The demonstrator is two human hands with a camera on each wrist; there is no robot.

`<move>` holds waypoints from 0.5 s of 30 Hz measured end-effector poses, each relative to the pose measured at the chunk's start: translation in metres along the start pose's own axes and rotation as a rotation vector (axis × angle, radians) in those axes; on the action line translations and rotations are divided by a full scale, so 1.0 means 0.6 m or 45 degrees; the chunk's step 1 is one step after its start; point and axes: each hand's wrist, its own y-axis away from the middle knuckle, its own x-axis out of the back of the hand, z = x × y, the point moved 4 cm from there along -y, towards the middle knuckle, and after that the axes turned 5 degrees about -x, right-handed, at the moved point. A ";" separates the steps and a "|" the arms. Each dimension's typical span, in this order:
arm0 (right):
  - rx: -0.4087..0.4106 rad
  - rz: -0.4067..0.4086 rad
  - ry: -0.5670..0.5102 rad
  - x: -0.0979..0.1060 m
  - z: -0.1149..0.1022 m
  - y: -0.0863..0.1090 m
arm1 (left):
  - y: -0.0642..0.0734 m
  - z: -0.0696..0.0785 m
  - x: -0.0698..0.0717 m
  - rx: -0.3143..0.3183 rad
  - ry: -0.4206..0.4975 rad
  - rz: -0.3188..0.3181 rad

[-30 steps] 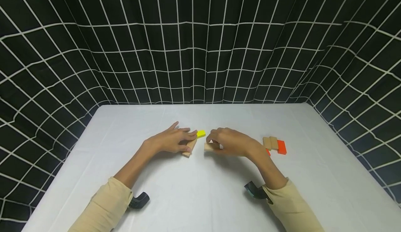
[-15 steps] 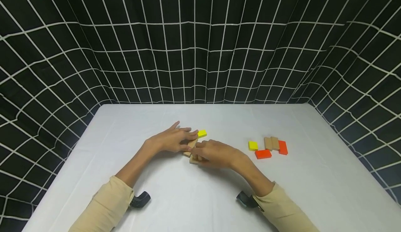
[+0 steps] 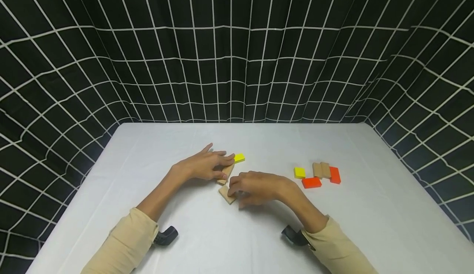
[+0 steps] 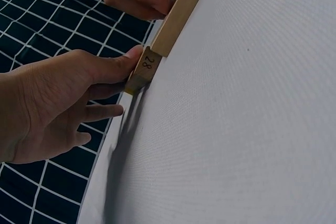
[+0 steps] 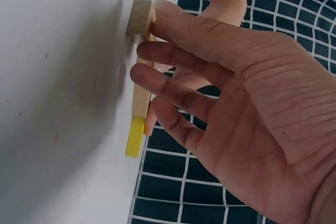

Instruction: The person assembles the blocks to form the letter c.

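Note:
My left hand (image 3: 203,165) holds a flat wooden block (image 3: 228,170) slanting across the white table, thumb at its near end and a fingertip at its far end. The left wrist view shows "28" written on this block's end (image 4: 148,62). A yellow block (image 3: 239,157) adjoins its far end. Just in front lies a second wooden block (image 3: 226,194), turned at an angle to the first. My right hand (image 3: 255,185) has a fingertip at this block's right edge, while its thumb is spread away. In the right wrist view the right fingers (image 5: 170,85) are loosely bent and apart.
To the right lie another yellow block (image 3: 299,172), a red block (image 3: 311,182), two wooden blocks (image 3: 321,170) side by side and a second red block (image 3: 335,175). A black curtain (image 3: 237,60) with a white grid surrounds the table (image 3: 207,241).
My right hand has carried the second wooden block left and nearer, set it down in front of the first, and loosened its fingers. My left hand has hardly moved.

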 end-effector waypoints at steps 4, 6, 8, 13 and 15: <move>0.013 -0.011 0.038 -0.004 -0.005 -0.002 | 0.001 0.001 0.000 -0.004 0.004 0.004; 0.020 -0.007 0.063 -0.005 -0.006 -0.002 | 0.001 0.002 0.000 -0.010 0.005 0.007; 0.035 0.001 0.073 -0.005 -0.007 -0.002 | 0.001 0.001 0.000 -0.013 0.009 0.007; 0.061 0.009 0.089 -0.008 -0.008 -0.002 | 0.001 0.001 -0.001 -0.013 0.014 0.006; 0.063 0.008 0.099 -0.009 -0.008 -0.002 | 0.001 0.001 -0.001 -0.010 0.015 0.003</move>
